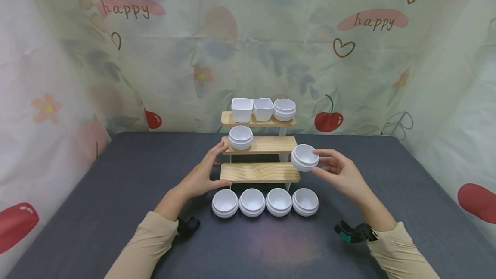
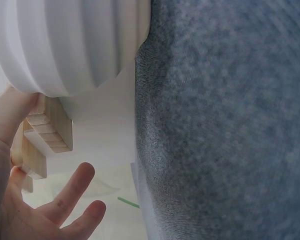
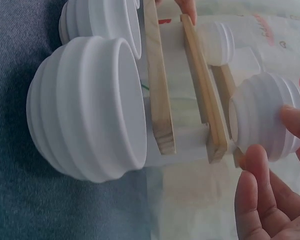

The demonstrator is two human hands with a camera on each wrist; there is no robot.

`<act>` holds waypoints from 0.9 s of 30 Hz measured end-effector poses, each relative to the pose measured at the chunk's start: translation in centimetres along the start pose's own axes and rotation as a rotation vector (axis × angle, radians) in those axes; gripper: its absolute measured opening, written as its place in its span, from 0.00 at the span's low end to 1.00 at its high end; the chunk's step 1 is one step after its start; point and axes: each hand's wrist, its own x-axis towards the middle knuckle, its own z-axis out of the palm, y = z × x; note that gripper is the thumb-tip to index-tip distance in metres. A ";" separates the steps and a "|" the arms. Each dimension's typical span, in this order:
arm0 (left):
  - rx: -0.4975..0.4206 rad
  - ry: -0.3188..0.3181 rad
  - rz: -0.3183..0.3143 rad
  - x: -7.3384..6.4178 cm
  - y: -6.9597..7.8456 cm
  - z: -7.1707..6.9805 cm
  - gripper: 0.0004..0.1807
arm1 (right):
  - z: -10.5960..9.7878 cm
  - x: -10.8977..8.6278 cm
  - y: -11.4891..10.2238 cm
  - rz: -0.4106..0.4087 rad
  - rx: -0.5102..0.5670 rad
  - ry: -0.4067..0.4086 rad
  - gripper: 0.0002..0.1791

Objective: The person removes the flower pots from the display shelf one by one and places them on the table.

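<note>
My right hand (image 1: pixel 342 175) pinches a small round white ribbed bowl (image 1: pixel 304 158) between thumb and fingers. It is held beside the right end of the stepped wooden display stand, between the middle shelf (image 1: pixel 271 144) and the lower shelf (image 1: pixel 259 172). In the right wrist view the held bowl (image 3: pixel 265 115) is raised off the shelves. At the stand's left end is my left hand (image 1: pixel 199 178), its thumb by the lower shelf and a finger by the middle one. The left wrist view shows its other fingers spread apart. One round bowl (image 1: pixel 240 137) sits at the middle shelf's left.
Along the front of the stand, several round white bowls (image 1: pixel 252 202) stand in a row on the dark grey cloth (image 1: pixel 135 162). The top shelf (image 1: pixel 227 118) bears two square white bowls (image 1: pixel 242 110) and a round one (image 1: pixel 284 109). A printed curtain (image 1: pixel 248 55) hangs behind.
</note>
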 end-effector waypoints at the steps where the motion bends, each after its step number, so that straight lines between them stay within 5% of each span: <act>1: 0.001 0.000 0.000 0.0 0.0 0.0 0.53 | -0.1 0.0 0.1 -0.003 0.002 0.001 0.25; 27: 0.001 0.003 -0.001 0.0 -0.1 0.1 0.53 | -2.3 -1.4 2.1 -0.027 -0.019 -0.029 0.24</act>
